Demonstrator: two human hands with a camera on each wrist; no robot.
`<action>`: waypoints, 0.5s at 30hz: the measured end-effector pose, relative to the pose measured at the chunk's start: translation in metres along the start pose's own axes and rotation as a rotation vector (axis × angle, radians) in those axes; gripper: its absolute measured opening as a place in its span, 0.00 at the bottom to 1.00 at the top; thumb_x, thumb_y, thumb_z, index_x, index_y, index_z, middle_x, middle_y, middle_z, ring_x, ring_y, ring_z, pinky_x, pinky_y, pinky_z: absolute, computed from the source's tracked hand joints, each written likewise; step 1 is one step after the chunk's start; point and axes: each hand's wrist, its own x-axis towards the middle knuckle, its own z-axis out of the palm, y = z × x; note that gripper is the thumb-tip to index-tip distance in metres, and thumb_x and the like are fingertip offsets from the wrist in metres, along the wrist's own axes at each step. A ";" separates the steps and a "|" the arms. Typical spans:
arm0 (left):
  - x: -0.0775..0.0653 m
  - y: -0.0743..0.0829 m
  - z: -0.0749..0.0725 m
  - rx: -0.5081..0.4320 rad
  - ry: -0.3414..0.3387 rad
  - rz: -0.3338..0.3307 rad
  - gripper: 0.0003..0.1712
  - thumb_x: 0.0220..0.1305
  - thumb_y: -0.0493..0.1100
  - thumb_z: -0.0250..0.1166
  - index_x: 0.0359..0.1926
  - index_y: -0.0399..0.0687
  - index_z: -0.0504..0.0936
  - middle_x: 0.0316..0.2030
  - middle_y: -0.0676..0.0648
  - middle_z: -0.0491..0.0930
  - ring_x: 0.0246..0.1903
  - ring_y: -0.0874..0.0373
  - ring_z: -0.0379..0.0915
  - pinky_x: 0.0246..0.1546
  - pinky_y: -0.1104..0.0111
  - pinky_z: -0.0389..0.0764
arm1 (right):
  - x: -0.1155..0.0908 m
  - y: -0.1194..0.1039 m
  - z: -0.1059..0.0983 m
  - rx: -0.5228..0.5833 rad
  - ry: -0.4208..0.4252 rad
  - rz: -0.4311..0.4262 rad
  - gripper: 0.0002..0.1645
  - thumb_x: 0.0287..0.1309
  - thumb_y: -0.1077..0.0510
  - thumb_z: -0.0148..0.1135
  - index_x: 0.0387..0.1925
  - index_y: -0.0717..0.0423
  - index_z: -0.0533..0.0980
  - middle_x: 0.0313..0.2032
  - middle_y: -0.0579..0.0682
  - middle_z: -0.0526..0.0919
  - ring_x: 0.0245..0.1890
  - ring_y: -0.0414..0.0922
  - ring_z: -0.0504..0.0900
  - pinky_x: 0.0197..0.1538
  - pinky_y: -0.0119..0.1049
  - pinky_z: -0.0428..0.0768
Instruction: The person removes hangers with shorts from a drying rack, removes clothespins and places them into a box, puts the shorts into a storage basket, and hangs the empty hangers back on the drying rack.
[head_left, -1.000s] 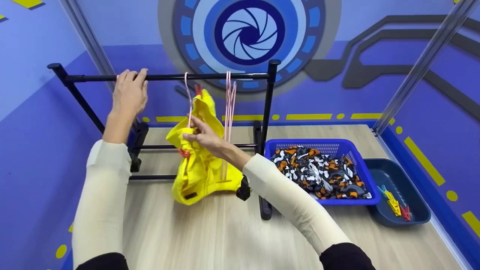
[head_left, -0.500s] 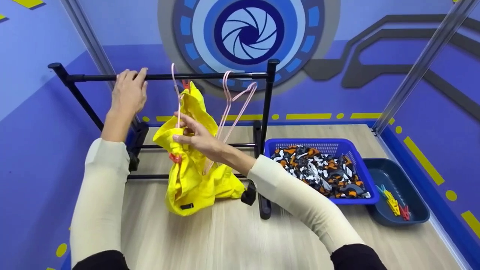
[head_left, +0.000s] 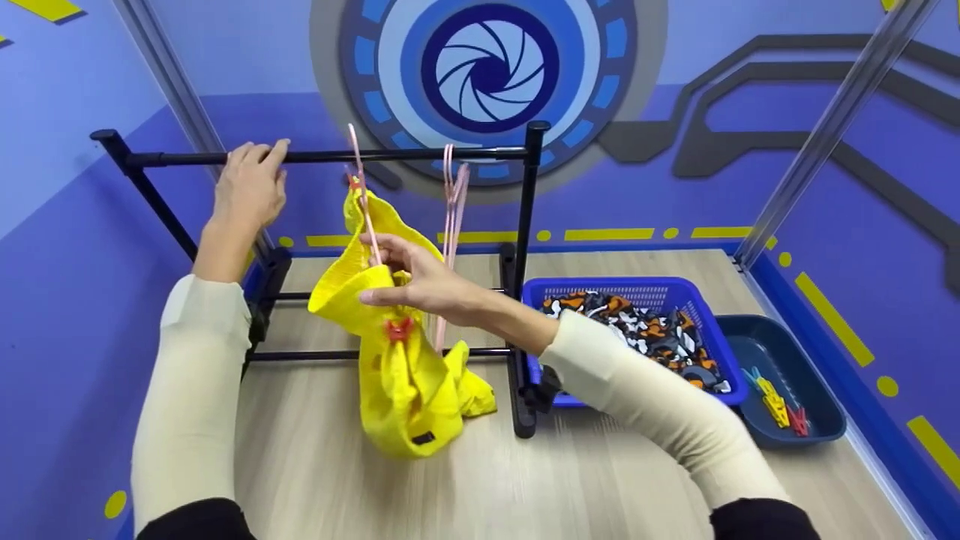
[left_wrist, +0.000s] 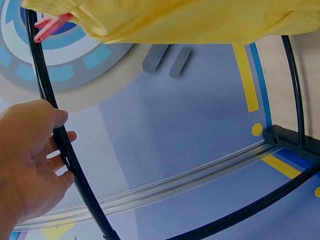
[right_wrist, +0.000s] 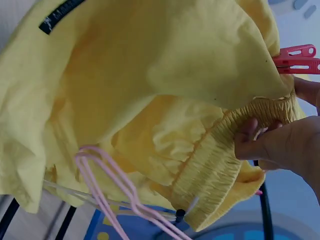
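Observation:
My left hand (head_left: 250,186) grips the top bar of the black clothes rack (head_left: 322,157), with thumb and fingers round it in the left wrist view. My right hand (head_left: 431,285) pinches the elastic waistband of yellow shorts (head_left: 409,405) together with the pink hanger (head_left: 367,217) inside it. Red clothespins (head_left: 398,328) fasten the waistband at both ends; one clothespin (right_wrist: 299,59) shows beside the fingers in the right wrist view. The hanger's hook rises at the top bar; whether it rests over the bar, I cannot tell.
Spare pink hangers (head_left: 452,195) hang on the bar's right part. Right of the rack stands a blue basket (head_left: 534,296) of patterned cloth, partly behind my right forearm. Beside it a dark tub (head_left: 806,360) holds several clothespins (head_left: 772,401). Walls enclose the back and sides.
The hanger's hook has risen and shifted left along the bar. My right hand has turned the shorts, bringing the near clothespin round to the front. Spare hangers have swung; the left hand stays put.

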 end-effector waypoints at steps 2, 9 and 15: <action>-0.001 0.000 -0.001 0.005 -0.003 -0.001 0.30 0.79 0.39 0.44 0.78 0.39 0.55 0.71 0.28 0.62 0.74 0.30 0.52 0.78 0.43 0.49 | -0.008 -0.008 -0.004 -0.019 -0.039 0.005 0.44 0.64 0.68 0.65 0.76 0.64 0.55 0.57 0.62 0.76 0.49 0.42 0.76 0.56 0.30 0.81; -0.003 0.000 -0.002 0.016 0.002 -0.008 0.33 0.76 0.37 0.46 0.79 0.40 0.55 0.71 0.28 0.62 0.74 0.31 0.51 0.78 0.43 0.49 | -0.032 -0.039 -0.025 -0.142 -0.140 0.042 0.42 0.62 0.68 0.63 0.74 0.60 0.59 0.60 0.63 0.74 0.56 0.46 0.78 0.60 0.39 0.83; -0.006 0.007 0.010 -0.117 0.233 0.030 0.31 0.66 0.29 0.50 0.71 0.37 0.70 0.67 0.31 0.72 0.71 0.33 0.62 0.75 0.43 0.58 | -0.055 -0.063 -0.056 -0.227 -0.155 0.066 0.40 0.59 0.72 0.60 0.73 0.60 0.63 0.66 0.60 0.72 0.65 0.55 0.77 0.58 0.43 0.84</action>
